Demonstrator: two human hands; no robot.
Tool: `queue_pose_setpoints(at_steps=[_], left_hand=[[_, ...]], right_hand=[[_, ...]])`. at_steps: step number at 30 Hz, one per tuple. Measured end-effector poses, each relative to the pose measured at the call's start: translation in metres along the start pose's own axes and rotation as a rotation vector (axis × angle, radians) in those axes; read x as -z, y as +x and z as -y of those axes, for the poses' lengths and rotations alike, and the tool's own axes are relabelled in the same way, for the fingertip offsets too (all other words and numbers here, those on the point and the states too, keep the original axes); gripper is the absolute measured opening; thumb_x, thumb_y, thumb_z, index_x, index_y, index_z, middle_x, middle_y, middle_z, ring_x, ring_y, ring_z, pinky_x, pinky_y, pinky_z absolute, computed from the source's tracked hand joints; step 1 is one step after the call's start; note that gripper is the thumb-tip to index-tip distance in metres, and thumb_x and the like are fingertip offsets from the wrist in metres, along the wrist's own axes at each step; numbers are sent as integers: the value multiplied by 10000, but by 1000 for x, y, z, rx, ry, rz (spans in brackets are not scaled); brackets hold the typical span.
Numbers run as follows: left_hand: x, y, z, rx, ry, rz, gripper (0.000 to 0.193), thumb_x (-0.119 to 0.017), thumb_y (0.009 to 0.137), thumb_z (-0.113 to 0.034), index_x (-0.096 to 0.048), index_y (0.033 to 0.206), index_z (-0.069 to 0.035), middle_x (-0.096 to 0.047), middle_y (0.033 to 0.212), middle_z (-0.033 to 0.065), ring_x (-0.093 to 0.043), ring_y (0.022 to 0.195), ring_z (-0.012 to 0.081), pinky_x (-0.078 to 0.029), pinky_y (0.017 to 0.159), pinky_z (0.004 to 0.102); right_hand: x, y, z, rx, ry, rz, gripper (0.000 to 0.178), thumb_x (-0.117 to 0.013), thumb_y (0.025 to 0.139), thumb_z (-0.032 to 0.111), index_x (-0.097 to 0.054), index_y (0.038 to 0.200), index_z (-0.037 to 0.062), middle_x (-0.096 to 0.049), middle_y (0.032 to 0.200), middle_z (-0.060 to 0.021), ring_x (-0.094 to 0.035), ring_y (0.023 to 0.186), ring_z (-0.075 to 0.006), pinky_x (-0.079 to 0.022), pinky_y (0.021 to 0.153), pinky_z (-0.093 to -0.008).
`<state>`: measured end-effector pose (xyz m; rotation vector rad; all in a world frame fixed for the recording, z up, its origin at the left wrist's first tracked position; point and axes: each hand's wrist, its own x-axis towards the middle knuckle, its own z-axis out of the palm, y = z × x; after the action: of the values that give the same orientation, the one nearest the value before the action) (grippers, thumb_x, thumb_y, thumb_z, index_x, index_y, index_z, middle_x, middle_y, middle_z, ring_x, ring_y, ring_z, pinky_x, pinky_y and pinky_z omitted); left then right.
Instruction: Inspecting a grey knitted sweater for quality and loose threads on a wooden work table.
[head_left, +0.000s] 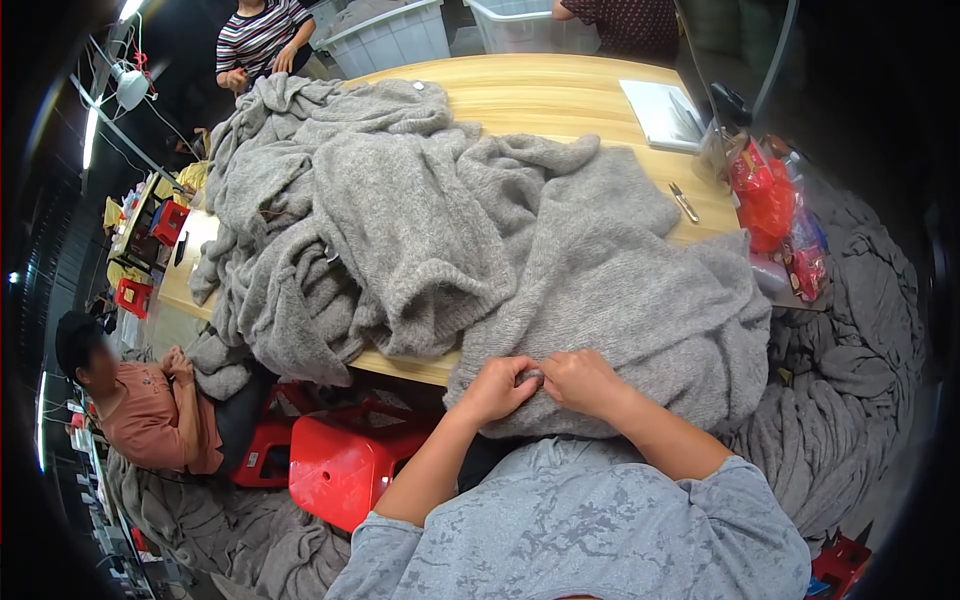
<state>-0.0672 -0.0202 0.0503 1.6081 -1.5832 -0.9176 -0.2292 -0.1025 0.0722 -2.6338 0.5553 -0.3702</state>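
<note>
A grey knitted garment (630, 300) lies spread over the near edge of the table and down toward my lap. My left hand (497, 388) is closed on its near part, thumb and fingers pinching the knit. Right beside it, my right hand (578, 382) also pinches the fabric, the fingertips of both hands nearly meeting. Whatever small detail sits between the fingertips is hidden. More grey knitwear (400, 220) is heaped to the left, touching this piece. Thread snips (684, 203) rest on the wood beyond the garment, on the right.
A red stool (340, 470) stands left of me, near a seated person in an orange shirt (160, 415). Grey knit piles (835, 400) fill the right side. White papers (660, 113) and red plastic bags (765, 195) lie at the right; pale bins (390, 40) stand behind the wooden table (530, 90).
</note>
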Motion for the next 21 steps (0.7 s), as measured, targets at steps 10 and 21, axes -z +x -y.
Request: queue_pose_setpoints(at_steps=[10, 21], left_hand=[[-12, 4, 17, 248, -208, -79, 232, -595, 751, -104, -634, 955, 2, -560, 569, 87, -512, 504, 110, -420, 505, 290], [-6, 9, 12, 483, -805, -32, 171, -539, 824, -12, -615, 975, 11, -612, 721, 23, -564, 564, 80, -471, 501, 209]], right_hand=[[-14, 2, 1, -78, -23, -107, 158, -609, 749, 179, -584, 794, 29, -617, 717, -125, -625, 604, -296, -507, 549, -387], [-17, 10, 0, -235, 220, -251, 110, -553, 726, 139, -557, 713, 30, -602, 676, -167, -600, 608, -341, -477, 562, -447]])
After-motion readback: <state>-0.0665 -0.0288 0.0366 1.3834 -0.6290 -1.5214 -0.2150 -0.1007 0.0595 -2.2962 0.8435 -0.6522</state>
